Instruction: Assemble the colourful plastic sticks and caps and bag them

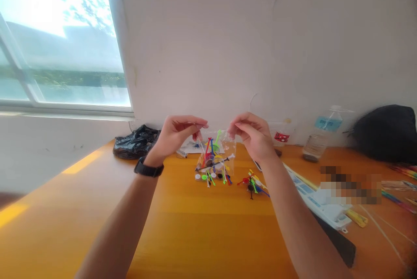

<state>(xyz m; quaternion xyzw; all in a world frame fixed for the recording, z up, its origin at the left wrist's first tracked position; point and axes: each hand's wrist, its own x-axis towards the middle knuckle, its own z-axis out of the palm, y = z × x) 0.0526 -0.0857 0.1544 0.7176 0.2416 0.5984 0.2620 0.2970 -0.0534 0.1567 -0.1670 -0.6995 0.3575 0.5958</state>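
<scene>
Between my two hands hangs a clear plastic bag point(230, 146) with several coloured plastic arrow-ended sticks and round pieces inside. My left hand point(180, 133), with a black band on the wrist, pinches the bag's upper left corner. The upper right corner is pinched by my right hand point(252, 133). Below the bag, a row of small round caps point(204, 177) and more coloured sticks point(211, 179) lie on the wooden table point(195, 235). A separate small pile of coloured plastic pieces point(252, 185) rests to the right, near my right forearm.
A black plastic bag point(137, 142) sits at the back left. Towards the back right stand a water bottle point(321, 133) and a black bag point(384, 133). White printed packaging point(312, 194) and a dark flat object point(339, 240) lie right of my right forearm. The wall closes off the back.
</scene>
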